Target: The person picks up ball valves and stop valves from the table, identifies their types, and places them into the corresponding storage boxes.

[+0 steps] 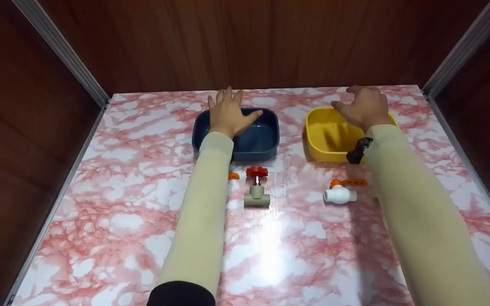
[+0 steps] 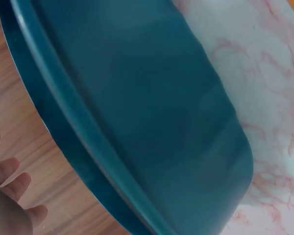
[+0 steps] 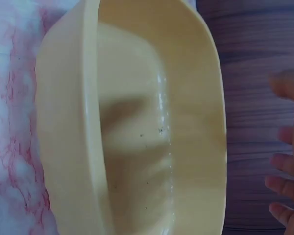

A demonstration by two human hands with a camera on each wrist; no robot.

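My left hand (image 1: 230,114) is spread over the dark blue basin (image 1: 255,155), fingers straight toward its far rim and thumb out to the right. In the left wrist view the outer wall of the blue basin (image 2: 161,107) fills the middle, with the fingertips (image 2: 17,183) at the lower left. Above the back right of the yellow basin (image 1: 326,127) is my right hand (image 1: 366,106), holding nothing. The right wrist view shows the yellow basin (image 3: 191,98) holding only small dark specks, and the relaxed fingers (image 3: 281,188) at the right edge.
Nearer me, a grey-beige valve with a red handwheel (image 1: 257,195) stands on the pink marbled table (image 1: 121,221). Right of it lies a white valve with an orange lever (image 1: 340,195). A small orange piece (image 1: 234,175) shows beside the left sleeve. Brown panels (image 1: 270,42) enclose the table.
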